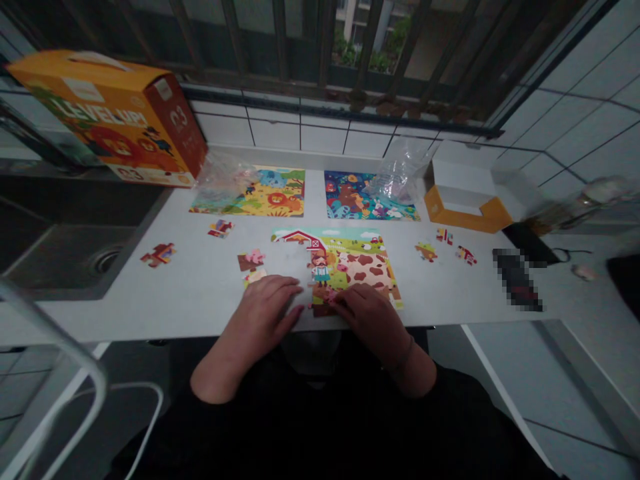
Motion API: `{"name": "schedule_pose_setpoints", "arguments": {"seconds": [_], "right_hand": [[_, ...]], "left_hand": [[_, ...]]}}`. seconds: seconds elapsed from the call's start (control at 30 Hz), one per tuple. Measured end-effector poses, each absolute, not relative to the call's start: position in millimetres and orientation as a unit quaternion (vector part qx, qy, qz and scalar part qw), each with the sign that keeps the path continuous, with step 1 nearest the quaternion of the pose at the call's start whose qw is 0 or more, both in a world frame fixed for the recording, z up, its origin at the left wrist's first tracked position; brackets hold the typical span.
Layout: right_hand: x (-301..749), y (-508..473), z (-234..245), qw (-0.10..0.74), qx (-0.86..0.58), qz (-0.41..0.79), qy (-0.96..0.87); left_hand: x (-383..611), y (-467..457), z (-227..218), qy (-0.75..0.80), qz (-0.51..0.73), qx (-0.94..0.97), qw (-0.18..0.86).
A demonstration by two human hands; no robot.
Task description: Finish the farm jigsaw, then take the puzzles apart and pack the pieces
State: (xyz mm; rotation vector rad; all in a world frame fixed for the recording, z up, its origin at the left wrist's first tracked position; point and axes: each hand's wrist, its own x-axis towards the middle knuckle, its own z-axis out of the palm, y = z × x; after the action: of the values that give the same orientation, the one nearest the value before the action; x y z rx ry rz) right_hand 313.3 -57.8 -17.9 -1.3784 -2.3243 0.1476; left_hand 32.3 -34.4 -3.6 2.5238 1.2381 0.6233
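Here on the white surface [195,287], the right hand [375,317] is at the near edge of a partly assembled, colourful cardboard farm puzzle [367,270]. Its fingers [353,297] are bent and drawn in towards the thumb, right beside the small pink pig on the brown ground; whether they pinch a piece or just press down, I cannot tell.

Over to the left hand [260,308]: palm down, fingers lying close together and gently curved, thumb set apart, no grip to be seen. They partly cover a pale cream puzzle piece [254,277], and just beyond it sits a brown puzzle piece with a pink animal [250,260].

The puzzle itself lies centre and near, cow and farmer in place, a gap open on its left side under the red barn roof. Further left, a red-brown puzzle cluster [159,255]; on the right, a green-and-orange puzzle piece [427,251]. And at the far side, a yellow lion picture [280,200] lies left of a dark blue night-forest picture [347,197].
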Motion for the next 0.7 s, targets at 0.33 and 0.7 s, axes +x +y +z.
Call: {"name": "schedule_pose_setpoints", "arguments": {"seconds": [0.33, 0.7], "right_hand": [[319, -57, -28, 0.351, -0.389, 0.072, -0.849], [314, -64, -26, 0.262, -0.383, 0.057, -0.884]], "left_hand": [[69, -25, -26, 0.385, 0.176, 0.884, 0.199], [19, -31, -5, 0.371, 0.202, 0.892, 0.163]]}}
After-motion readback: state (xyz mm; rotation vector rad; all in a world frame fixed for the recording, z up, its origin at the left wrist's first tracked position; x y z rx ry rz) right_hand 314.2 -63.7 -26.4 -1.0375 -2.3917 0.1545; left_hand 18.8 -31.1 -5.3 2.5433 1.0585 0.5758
